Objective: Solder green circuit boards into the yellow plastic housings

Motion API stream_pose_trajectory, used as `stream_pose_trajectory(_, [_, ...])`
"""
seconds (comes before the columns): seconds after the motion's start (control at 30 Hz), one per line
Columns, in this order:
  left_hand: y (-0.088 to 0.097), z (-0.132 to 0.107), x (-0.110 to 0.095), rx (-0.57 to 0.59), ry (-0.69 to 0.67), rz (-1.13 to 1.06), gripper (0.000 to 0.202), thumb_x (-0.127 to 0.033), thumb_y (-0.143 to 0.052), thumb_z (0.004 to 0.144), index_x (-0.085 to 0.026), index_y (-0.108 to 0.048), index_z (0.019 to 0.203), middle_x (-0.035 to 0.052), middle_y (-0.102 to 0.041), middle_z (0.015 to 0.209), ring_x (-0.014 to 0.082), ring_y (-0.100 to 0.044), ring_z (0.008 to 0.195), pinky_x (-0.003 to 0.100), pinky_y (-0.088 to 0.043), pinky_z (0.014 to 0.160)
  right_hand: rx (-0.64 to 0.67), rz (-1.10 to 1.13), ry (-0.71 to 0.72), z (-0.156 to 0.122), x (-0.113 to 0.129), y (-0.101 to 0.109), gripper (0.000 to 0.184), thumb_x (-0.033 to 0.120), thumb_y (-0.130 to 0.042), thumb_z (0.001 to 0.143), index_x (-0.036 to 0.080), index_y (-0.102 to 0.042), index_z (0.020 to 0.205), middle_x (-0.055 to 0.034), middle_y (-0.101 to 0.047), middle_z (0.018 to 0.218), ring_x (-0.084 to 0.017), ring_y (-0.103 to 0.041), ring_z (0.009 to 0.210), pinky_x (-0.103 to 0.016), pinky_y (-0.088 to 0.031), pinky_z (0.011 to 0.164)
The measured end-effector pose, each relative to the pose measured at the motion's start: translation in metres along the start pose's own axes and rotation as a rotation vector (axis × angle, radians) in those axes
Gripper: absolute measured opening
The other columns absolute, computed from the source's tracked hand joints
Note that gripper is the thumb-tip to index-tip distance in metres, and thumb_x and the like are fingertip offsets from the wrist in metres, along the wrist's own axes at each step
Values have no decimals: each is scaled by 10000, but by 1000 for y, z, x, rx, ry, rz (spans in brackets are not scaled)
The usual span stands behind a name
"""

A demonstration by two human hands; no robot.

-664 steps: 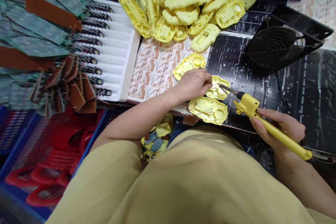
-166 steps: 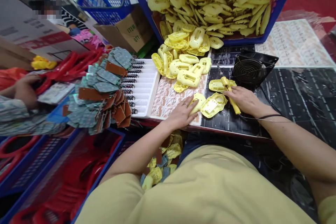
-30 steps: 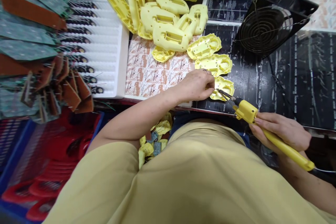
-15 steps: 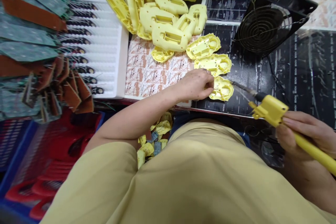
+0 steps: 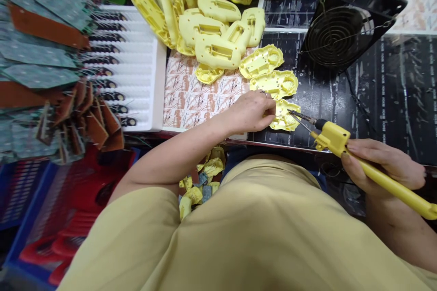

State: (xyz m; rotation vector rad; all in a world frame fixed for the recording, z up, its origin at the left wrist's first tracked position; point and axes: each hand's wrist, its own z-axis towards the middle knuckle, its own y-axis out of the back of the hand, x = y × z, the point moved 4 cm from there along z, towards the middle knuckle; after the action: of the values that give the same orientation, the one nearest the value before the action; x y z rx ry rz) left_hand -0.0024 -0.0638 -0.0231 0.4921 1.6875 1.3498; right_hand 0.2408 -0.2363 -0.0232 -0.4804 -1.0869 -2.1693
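Observation:
My left hand (image 5: 253,111) is closed on the left end of the nearest yellow plastic shell half (image 5: 286,120), which lies open side up at the bench's front edge; the fingertips are partly hidden. In my right hand (image 5: 378,163) is a yellow soldering iron (image 5: 334,138) with a thin feed tube beside its dark tip. The tip reaches over the same shell half; whether it touches cannot be made out. Just beyond lie a second shell half (image 5: 269,85) and a third shell half (image 5: 262,60), inner sides up.
A pile of yellow shells (image 5: 218,50) stands at the back. Left of it, a white foam tray (image 5: 145,63) holds wired dark parts beside green and brown circuit boards (image 5: 37,50). A black fan (image 5: 336,36) stands back right. Red parts fill a blue crate (image 5: 27,223) lower left.
My right hand has moved the soldering iron left, bringing its tip over the nearest shell half. My left hand keeps its hold there. The whole view has shifted slightly.

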Motion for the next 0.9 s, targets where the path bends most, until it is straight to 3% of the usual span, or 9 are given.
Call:
stream_pose_trajectory(0.1, [1,-10,1,-106,10,-69,404,-250,-617,972,-201,-714,1361,74,-830,1027,262,-758,1006,448,-498,1052,-36,-35,97,-4,0,4,129,364,-776,984,249,-791,1040,-46,-826,854,-178,-810,723,-210,-661,647])
stream_pose_trajectory(0.17, [2,-17,4,-193,52,-168,541,-211,-569,1005,-206,-570,1546,49,-835,1040,230,-766,1041,446,-466,1127,-88,-131,101,-6,0,7,291,315,-823,944,261,-789,1227,-40,-842,915,-175,-815,742,-204,-667,688])
stream_pose_trajectory(0.2, [2,-19,6,-227,80,-215,536,-189,-543,1016,-204,-553,1552,41,-837,1032,214,-769,1043,436,-462,1142,-100,-161,92,-7,0,7,359,305,-834,931,273,-778,1285,-38,-848,946,-177,-818,752,-210,-673,704])
stream_pose_trajectory(0.27, [0,-20,10,-258,133,-261,399,-187,-526,1034,-196,-643,1415,45,-842,1037,202,-772,1041,423,-470,1147,-80,-119,72,-6,0,4,331,320,-811,950,293,-781,1278,-31,-848,956,-184,-822,769,-228,-686,712])
stream_pose_trajectory(0.4, [-4,-16,7,-230,129,-141,206,-227,-577,1046,-222,-782,1062,22,-848,1005,199,-753,935,491,-427,1202,-85,59,136,3,5,-3,96,260,-819,931,287,-796,1020,-6,-815,822,-191,-809,708,-233,-677,609])
stream_pose_trajectory(0.5, [-6,-13,-1,-246,70,-6,243,-228,-594,1045,-255,-835,1054,36,-845,1015,215,-737,931,530,-402,1188,-109,60,180,9,8,-4,179,175,-866,862,277,-797,992,4,-819,818,-193,-799,665,-229,-670,575])
stream_pose_trajectory(0.67, [-9,-9,-8,-223,84,91,257,-244,-589,1027,-228,-845,1045,56,-819,907,233,-709,884,500,-430,1084,-52,-71,39,9,0,1,345,274,-824,926,294,-792,1269,-35,-852,970,-206,-821,727,-234,-686,644])
stream_pose_trajectory(0.77, [-8,-7,-9,-190,110,124,268,-243,-576,1012,-208,-841,986,60,-808,864,236,-704,859,495,-432,1049,-39,-63,54,11,-2,1,224,282,-822,928,296,-820,1152,-24,-850,939,-200,-816,708,-227,-681,626])
stream_pose_trajectory(0.9, [-7,-6,-10,-163,110,161,291,-246,-559,1003,-203,-842,951,62,-808,844,233,-704,837,500,-437,1036,-60,117,115,17,-3,-4,87,236,-866,883,269,-791,913,-5,-821,802,-194,-802,666,-223,-678,599])
